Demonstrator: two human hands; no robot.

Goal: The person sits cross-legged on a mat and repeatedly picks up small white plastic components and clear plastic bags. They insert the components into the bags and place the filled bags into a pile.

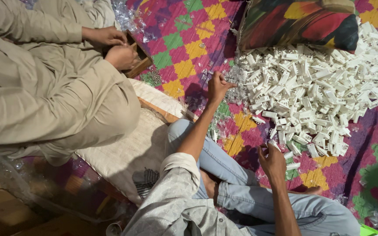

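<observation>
Head view showed the left hand clenched over clear bits (near the white pile), the right hand grasping a white piece.

Head camera, looking down

The one view sat on my head, tilted steeply down over my knees and both arms, close above the patterned mat, with another person's lap at its left edge.

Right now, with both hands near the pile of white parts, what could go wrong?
The left hand reaches into small clear pieces beside the white plastic parts; the heaps could mix. The right hand holds one white part above the legs, where it might drop and get lost on the patterned mat.
</observation>
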